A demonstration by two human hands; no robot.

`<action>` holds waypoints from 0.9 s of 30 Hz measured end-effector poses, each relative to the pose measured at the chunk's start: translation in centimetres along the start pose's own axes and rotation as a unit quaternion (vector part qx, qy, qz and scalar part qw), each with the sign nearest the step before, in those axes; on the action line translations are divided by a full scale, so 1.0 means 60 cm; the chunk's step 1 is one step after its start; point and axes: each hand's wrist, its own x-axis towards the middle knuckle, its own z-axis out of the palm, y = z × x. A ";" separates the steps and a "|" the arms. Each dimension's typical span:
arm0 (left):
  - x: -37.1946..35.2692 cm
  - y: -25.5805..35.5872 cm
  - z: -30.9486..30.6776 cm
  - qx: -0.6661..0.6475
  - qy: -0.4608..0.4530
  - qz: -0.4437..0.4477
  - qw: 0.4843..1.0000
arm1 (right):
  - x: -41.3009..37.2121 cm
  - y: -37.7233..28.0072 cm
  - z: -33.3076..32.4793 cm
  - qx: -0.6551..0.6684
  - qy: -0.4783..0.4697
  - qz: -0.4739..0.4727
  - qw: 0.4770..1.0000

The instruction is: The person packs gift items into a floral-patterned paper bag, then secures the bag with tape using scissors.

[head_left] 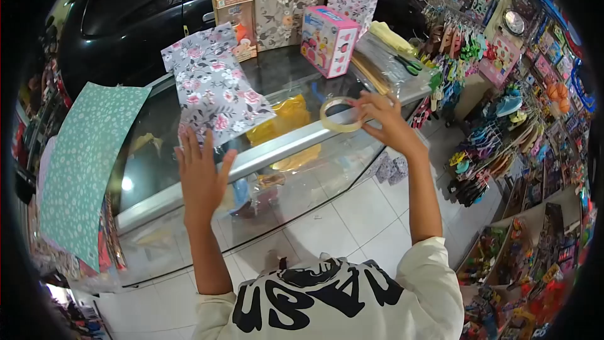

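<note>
My right hand (pixel 385 119) grips a roll of clear tape (pixel 340 115) over the front edge of a glass counter (pixel 189 182). My left hand (pixel 201 173) is raised with fingers spread, its fingertips at the near edge of a grey floral wrapping sheet (pixel 217 85) that lies on the counter top. Whether the fingers touch the sheet I cannot tell. A pink boxed toy (pixel 328 39) stands behind the tape roll, toward the back of the counter.
A teal dotted paper sheet (pixel 85 164) hangs over the counter's left end. An orange box (pixel 234 19), a floral gift bag (pixel 282 3), a small patterned bag (pixel 352 1), cellophane rolls and green scissors (pixel 410 64) sit at the back. Shelves of goods (pixel 503 126) fill the right. Tiled floor lies below.
</note>
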 end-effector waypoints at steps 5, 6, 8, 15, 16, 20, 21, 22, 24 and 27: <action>-0.028 0.123 -0.047 -0.079 0.055 0.027 0.995 | -0.092 -0.041 -0.055 0.158 0.067 -0.065 0.983; -0.040 0.168 -0.048 -0.143 0.081 0.073 0.984 | -0.110 -0.044 -0.056 0.176 0.070 -0.081 0.979; -0.065 0.273 -0.060 -0.290 0.043 0.115 0.949 | -0.141 -0.054 -0.054 0.217 0.076 -0.112 0.967; -0.149 0.355 0.031 -0.414 -0.184 0.054 0.890 | -0.237 -0.059 -0.005 0.432 0.059 0.005 0.900; -0.159 0.357 0.043 -0.428 -0.165 0.059 0.887 | -0.250 -0.052 0.010 0.488 0.057 0.025 0.871; -0.194 0.372 0.080 -0.696 -0.129 -0.085 0.701 | -0.296 -0.007 0.062 0.542 0.046 0.057 0.837; -0.197 0.373 0.085 -0.706 -0.126 -0.085 0.692 | -0.299 -0.004 0.063 0.548 0.051 0.061 0.832; -0.200 0.373 0.093 -0.716 -0.123 -0.084 0.682 | -0.298 -0.002 0.063 0.554 0.056 0.065 0.828; -0.195 0.378 0.093 -0.671 -0.092 -0.062 0.733 | -0.292 -0.011 0.056 0.556 0.091 0.058 0.824; -0.178 0.384 0.058 -0.472 -0.043 0.005 0.881 | -0.281 -0.018 0.041 0.460 0.108 -0.002 0.881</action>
